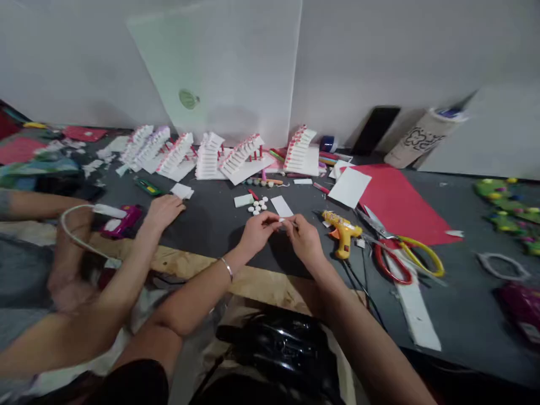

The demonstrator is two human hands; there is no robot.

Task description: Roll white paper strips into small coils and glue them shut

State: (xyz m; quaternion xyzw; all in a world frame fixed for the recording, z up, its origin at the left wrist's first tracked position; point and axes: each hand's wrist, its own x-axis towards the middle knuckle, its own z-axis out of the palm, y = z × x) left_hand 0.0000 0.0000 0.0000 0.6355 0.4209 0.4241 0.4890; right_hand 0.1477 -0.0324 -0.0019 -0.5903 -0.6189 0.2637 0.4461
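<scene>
- Grip of each hand: thumb and fingers pressed together, the left hand [256, 232] and the right hand [306, 241] meeting tip to tip and pinching one small white piece [282, 220] between them.
- The white piece is just above the near part of the dark worktop [206, 219]; fingers cover most of it, so I cannot tell which way it points or how its long axis runs.
- Just beyond the fingertips, one white card strip [281, 205] lies with its long axis slanting from far left to near right, its near end close to the fingers.
- Left of that strip, a cluster of white discs [256, 204], about seven, though blur makes the count unsure.
- Next to them, one pale rectangle [243, 201], its long axis running sideways.
- Right of the hands, one yellow glue gun [342, 229], nozzle towards the far left, handle towards the person.
- Beyond it, scissors [383, 230] with one red loop and one yellow, blades pointing far left; one pair or two, I cannot tell.
- Under the blades' far side, one red sheet [399, 197].
- Along the wall, six staircase models [242, 154].
- On the left, one co-worker's hand [164, 212], resting near white card pieces [182, 191].
</scene>
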